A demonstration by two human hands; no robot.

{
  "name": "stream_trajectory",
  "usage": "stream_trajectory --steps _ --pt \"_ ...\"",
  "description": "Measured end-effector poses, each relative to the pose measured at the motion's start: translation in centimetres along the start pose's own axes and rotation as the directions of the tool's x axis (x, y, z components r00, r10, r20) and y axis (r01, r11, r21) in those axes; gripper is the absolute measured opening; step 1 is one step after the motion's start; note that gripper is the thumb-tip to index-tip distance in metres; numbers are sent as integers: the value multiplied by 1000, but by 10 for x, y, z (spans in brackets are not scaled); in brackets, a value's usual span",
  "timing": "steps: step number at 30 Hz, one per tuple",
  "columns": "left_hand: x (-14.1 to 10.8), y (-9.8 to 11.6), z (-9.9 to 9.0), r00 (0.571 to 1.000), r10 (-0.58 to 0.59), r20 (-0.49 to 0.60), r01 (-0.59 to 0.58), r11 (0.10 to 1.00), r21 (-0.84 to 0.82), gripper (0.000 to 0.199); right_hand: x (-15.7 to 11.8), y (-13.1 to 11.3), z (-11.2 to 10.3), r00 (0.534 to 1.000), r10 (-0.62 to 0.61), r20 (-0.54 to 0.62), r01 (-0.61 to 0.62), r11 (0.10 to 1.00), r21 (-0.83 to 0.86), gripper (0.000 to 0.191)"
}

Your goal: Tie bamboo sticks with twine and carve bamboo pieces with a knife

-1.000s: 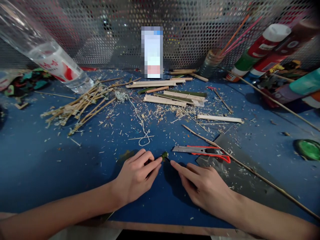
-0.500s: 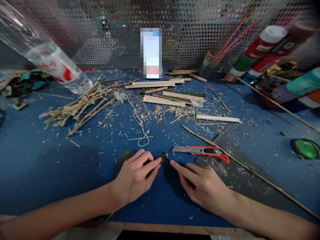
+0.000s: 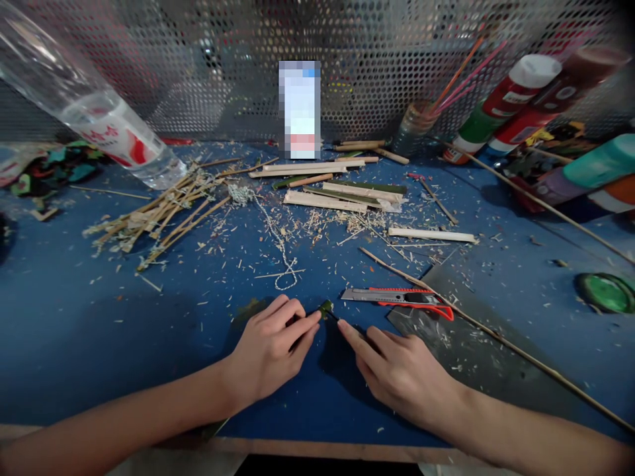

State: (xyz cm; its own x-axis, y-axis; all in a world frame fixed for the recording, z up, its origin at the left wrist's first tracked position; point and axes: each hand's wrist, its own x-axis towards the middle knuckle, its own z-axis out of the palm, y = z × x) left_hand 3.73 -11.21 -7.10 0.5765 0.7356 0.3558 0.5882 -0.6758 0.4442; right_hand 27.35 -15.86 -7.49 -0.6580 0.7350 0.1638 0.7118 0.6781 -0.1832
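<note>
My left hand (image 3: 272, 344) is closed, its fingertips pressed on a small dark green piece (image 3: 326, 307) just above the blue tabletop. Most of that piece is hidden by the fingers, and I cannot make out its kind. From the other side my right hand (image 3: 397, 360) is closed on a thin dark tool (image 3: 332, 316), its index finger stretched along it. The tool's tip meets the green piece; the rest is hidden under the hand. A red and grey utility knife (image 3: 401, 297) lies beyond my right hand, its blade pointing left.
Split bamboo strips (image 3: 347, 195), shavings and a looped string (image 3: 285, 274) lie beyond my hands. A tied bundle of sticks (image 3: 163, 211) and a plastic bottle (image 3: 124, 135) are left. Right are a long stick (image 3: 501, 340), green lid (image 3: 608, 293) and paint bottles (image 3: 506, 99). A phone (image 3: 300, 109) stands behind.
Both hands stay almost in place, still at the green piece. My right hand has shifted very slightly. The view has moved a little.
</note>
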Motion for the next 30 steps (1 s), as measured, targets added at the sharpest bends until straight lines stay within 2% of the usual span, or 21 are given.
stream_trajectory --steps 6,14,22,30 --pt "0 1 0 1000 2 -4 -2 1000 -20 18 -3 1 1 999 19 -51 -17 999 44 43" --pt "3 1 -4 999 35 8 -35 999 -11 17 -2 7 2 984 165 -70 -137 943 304 42" --pt "5 2 -5 995 99 4 -99 994 39 18 -1 8 -2 996 85 -35 -76 975 207 44" --pt "3 0 -3 997 55 49 -52 997 -51 19 2 6 -5 999 46 -8 -45 995 90 47"
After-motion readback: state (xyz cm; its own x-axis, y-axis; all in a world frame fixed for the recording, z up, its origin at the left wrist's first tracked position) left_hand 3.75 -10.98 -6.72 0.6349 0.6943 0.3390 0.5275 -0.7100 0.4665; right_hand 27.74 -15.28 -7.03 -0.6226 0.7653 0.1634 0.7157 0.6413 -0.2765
